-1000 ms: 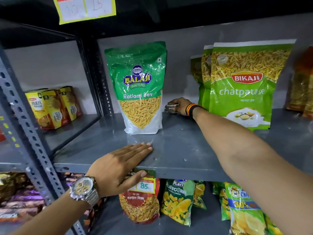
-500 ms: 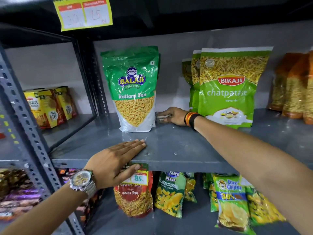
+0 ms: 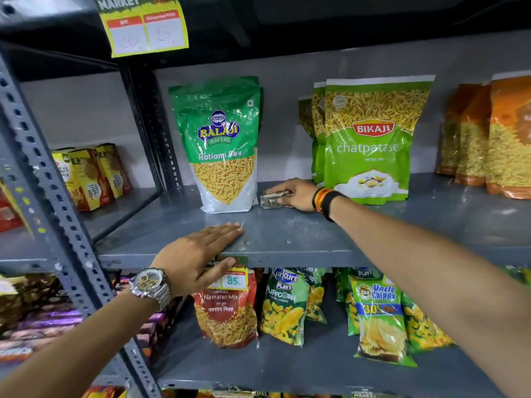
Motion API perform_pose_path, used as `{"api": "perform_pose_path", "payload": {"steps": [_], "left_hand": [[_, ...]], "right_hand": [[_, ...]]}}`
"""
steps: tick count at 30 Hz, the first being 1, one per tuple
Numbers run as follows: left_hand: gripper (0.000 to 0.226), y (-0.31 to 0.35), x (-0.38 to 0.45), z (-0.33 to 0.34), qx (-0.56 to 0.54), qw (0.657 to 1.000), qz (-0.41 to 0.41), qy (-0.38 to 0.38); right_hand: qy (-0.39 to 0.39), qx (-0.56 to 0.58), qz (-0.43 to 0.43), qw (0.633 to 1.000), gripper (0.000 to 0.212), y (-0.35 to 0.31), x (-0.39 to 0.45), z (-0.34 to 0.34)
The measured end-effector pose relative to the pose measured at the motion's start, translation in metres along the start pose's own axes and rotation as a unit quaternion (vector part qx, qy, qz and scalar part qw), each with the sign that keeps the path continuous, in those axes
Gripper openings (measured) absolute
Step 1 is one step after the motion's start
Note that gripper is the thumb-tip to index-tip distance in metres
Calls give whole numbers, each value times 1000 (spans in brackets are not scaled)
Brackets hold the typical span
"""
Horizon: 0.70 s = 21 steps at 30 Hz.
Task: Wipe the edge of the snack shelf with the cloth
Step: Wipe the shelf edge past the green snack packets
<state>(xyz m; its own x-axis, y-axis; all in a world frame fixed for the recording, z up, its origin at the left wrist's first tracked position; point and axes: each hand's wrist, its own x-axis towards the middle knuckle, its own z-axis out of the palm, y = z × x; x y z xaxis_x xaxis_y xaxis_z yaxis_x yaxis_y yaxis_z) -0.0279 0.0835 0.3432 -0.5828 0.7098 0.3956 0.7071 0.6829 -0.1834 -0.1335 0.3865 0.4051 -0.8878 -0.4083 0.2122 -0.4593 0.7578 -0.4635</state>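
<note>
Grey dusty shelf (image 3: 301,239); small crumpled cloth (image 3: 271,200) under right hand (image 3: 296,194).

On the upper shelf (image 3: 287,237), a green pouch (image 3: 221,145) near its left end read "BALAJI WAFERS Ratlami Sev" and another (image 3: 370,139) toward the middle read "BIKAJI chatpatase". Along the lower shelf's (image 3: 287,369) front stood "Navratan Mix" (image 3: 227,308) behind an "85" tag (image 3: 234,280), "Kurkure PUFFCORN" (image 3: 283,305) and "Uncle Chipps 30%" (image 3: 379,317)
</note>
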Motion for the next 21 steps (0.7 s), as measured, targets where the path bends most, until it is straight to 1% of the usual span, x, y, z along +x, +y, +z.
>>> {"api": "perform_pose_path", "payload": {"steps": [2,6,8,11,13,14,17,19,21], "left_hand": [[67,0,0,0,-2,1000,0,-2],[69,1,2,-1,7,1000,-7,-10],[70,1,2,-2,3,1000,-11,-15],[75,1,0,-2,-9,1000,-22,-20],[81,3,0,-4,-13,999,-40,-19],[84,4,0,-4,-13,999,-48,-19],[91,6,-1,-6,-11,998,-55,-26],[88,7,-1,-6,-10,998,-52,-27],[83,7,-2,-6,-8,999,-49,-23]], "right_hand": [[-5,16,-14,1000,39,-7,-11,8],[-61,12,-68,996,39,-18,-46,2],[-40,23,-53,998,38,-18,-49,-3],[21,41,-6,999,39,-16,-37,-2],[33,22,38,998,40,-20,-32,6],[34,15,45,998,40,-25,-32,11],[9,3,-2,1000,40,-40,-51,24],[-25,-3,-40,999,40,-45,-77,21],[-49,1,-46,998,40,-43,-96,8]]}}
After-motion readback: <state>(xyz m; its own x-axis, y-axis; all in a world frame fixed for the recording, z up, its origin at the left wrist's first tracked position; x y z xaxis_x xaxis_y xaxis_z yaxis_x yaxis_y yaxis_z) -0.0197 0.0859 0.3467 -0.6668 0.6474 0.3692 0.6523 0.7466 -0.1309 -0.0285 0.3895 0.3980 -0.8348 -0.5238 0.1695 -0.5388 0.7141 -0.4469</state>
